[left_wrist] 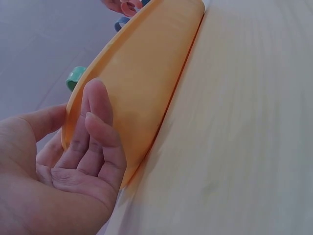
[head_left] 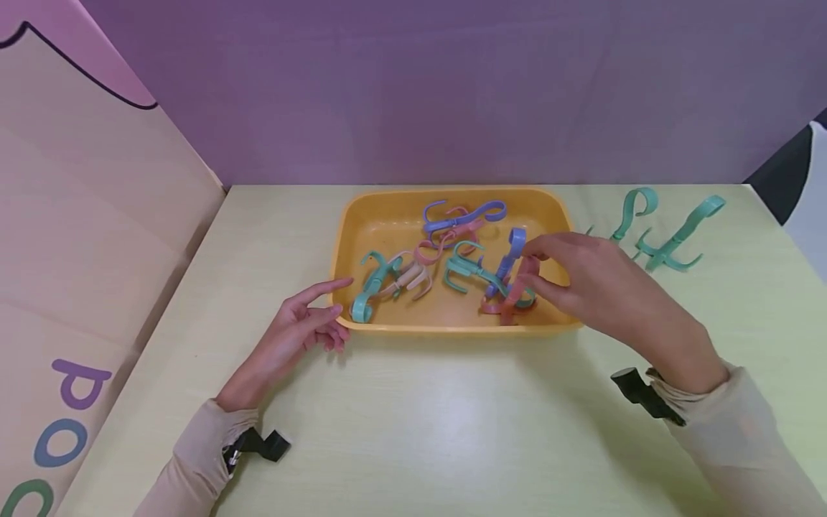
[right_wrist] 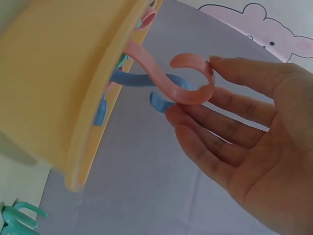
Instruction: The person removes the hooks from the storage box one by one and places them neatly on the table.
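Observation:
My right hand [head_left: 597,287] pinches the curled end of a pink plastic multi-prong hook [right_wrist: 161,81] between thumb and fingers. The hook's prongs are down inside the yellow tray [head_left: 413,330], at its right end. A blue hook [head_left: 510,258] is right beside it, and a green hook [head_left: 472,267] lies against them. At the tray's left end, my left hand [head_left: 297,334] holds the rim, with thumb and index finger over it and the other fingers curled outside the wall. Close to those fingertips lies another green hook [head_left: 371,287].
More hooks lie in the tray: a purple-blue one [head_left: 465,219] at the back and a pale pink one [head_left: 413,276] near the middle. Two green hooks [head_left: 678,237] lie on the table right of the tray. A purple panel [head_left: 452,93] stands behind.

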Tool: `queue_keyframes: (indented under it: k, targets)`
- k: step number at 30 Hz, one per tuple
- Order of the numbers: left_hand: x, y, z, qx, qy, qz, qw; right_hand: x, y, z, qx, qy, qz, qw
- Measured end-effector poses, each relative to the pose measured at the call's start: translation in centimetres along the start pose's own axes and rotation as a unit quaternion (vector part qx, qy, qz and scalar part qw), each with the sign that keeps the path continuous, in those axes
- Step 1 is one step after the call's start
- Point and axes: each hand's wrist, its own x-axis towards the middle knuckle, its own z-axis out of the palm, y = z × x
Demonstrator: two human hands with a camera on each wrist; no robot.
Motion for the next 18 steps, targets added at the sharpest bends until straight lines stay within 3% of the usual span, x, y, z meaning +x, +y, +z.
queue_keyframes:
  k: [11,18]
  targets:
    - [0.0,0.1,0.0,0.008,-0.002,-0.003,1.0000,0.3,0.3,0.2,0.000,-0.026,0.000,0.9997]
    - [0.1,0.2,0.0,0.012,-0.007,0.000,0.9999,0.6,1.2,0.5,0.015,0.005,-0.016,0.9997]
